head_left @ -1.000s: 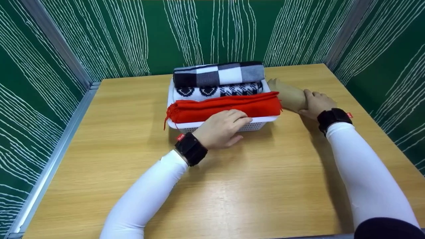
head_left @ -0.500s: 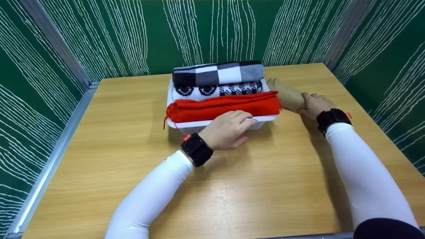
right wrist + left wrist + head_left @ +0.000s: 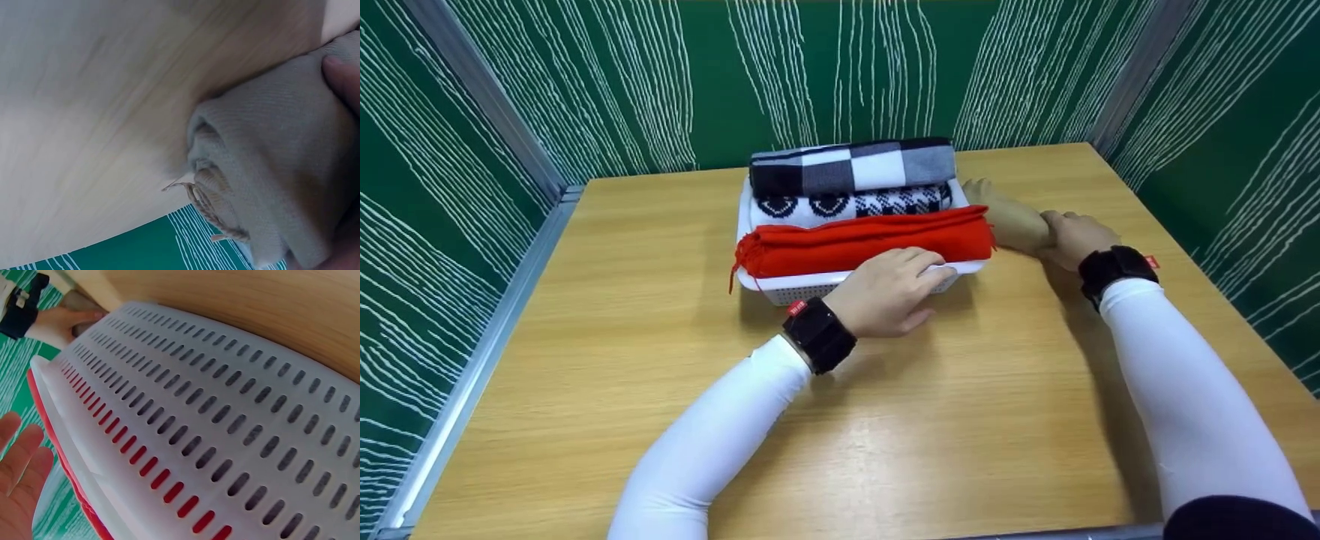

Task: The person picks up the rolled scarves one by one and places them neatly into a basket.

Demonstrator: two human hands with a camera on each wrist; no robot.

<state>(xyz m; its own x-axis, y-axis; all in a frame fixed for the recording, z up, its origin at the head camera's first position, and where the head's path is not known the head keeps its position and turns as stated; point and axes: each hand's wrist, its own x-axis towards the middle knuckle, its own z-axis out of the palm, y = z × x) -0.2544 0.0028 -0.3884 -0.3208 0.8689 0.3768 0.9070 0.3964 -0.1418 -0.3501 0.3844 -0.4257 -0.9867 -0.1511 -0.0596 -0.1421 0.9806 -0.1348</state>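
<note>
Your left hand (image 3: 889, 289) is resting on the near rim of the white basket (image 3: 802, 289), toward its right end, with the fingers (image 3: 934, 264) lying fairly straight over the rim and against the red scarf (image 3: 870, 241); they are touching, not curling round anything. In the left wrist view those fingers (image 3: 19, 464) are showing relaxed and spread beside the basket's slotted wall (image 3: 214, 422), with red showing through the slots.

Your right hand (image 3: 1076, 236) is gripping the beige roll (image 3: 1012, 217), which is lying on the surface just beside the basket's right side. The right wrist view is showing the roll (image 3: 270, 180) close up, one fingertip (image 3: 340, 70) pressing into the cloth and a few fringe threads hanging from its end.

The basket is sitting toward the far edge of the surface (image 3: 885, 420), about midway between the left and right edges. It is holding three folded scarves side by side: the red one nearest you, a black-and-white patterned one (image 3: 851, 202) behind it, and a checked one (image 3: 851, 166) at the back, standing highest.

Green panels (image 3: 585, 82) with white lines are standing around the surface.
</note>
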